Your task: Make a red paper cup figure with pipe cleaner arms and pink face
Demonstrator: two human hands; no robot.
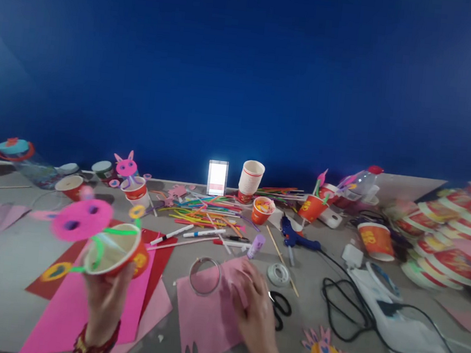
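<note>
My left hand (107, 295) is closed around a red paper cup (138, 256), raised and tilted so its pale inside shows. A bright pink animal face (81, 219) with ears is fixed to this cup. Green pipe-cleaner arms end in yellow discs (56, 271). My right hand (253, 305) is over a light pink paper sheet (207, 325), its fingers bent around what looks like a small piece of pink paper (241, 288); it is slightly blurred. A tape ring (204, 277) lies on the sheet. Black-handled scissors (280, 310) are just right of my right hand.
Behind lie pipe cleaners (201, 216), markers (204, 233), a purple glue stick (256, 246) and stacked cups (251, 175). A blue glue gun (296, 238) trails its cord to a power strip (414, 352) at right. Cup stacks (460, 239) stand at far right, a blue wall behind.
</note>
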